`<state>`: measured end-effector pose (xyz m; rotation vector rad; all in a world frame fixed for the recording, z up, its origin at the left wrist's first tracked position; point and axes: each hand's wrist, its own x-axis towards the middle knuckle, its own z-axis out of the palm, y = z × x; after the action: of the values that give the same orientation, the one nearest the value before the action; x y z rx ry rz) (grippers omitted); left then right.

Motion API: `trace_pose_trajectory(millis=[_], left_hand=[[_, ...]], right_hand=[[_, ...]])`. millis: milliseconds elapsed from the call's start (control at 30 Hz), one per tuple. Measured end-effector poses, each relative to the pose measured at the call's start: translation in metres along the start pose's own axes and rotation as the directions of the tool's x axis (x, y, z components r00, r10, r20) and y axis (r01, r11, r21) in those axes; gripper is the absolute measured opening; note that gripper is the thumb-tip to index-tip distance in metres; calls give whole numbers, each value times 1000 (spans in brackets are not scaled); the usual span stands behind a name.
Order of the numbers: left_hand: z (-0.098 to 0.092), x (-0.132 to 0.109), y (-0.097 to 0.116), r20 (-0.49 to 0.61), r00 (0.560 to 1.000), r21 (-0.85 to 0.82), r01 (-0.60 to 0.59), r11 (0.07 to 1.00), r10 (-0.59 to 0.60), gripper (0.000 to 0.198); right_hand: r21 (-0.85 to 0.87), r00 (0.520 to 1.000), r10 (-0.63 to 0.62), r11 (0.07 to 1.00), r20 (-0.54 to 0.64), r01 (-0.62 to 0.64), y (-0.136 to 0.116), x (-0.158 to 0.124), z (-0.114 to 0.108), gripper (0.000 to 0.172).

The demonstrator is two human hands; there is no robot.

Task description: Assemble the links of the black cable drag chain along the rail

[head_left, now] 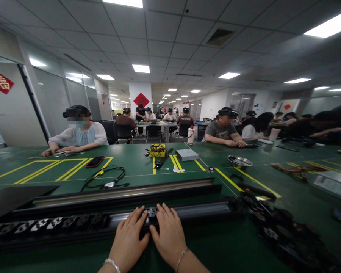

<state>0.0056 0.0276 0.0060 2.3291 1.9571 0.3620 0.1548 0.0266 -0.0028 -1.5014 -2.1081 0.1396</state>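
A long black rail (199,210) lies across the green table in front of me. Several dark socket-like modules (55,223) sit in a row in its left part. My left hand (130,237) rests on the rail with its fingers spread, just left of a small dark block (152,213). To the right of that block lies my right hand (169,233), fingers apart and stretched forward over the rail. The fingertips of both hands are beside the block; whether they touch it is unclear. A second long channel (125,193) lies behind the rail.
Loose dark modules (287,235) pile up at the right. Beyond the rails are a black cable (105,182), a phone (95,162), a grey box (186,154), a metal bowl (240,161) and a bottle (190,135). People sit across the table.
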Motion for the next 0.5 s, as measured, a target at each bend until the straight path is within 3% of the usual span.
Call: trace_pose_trajectory(millis=[500], left_hand=[[-1,0,-1,-2,1000,-20,0,1000,0,55]], right_hand=[[12,1000,0,1000,-8,0,0,1,-1,37]])
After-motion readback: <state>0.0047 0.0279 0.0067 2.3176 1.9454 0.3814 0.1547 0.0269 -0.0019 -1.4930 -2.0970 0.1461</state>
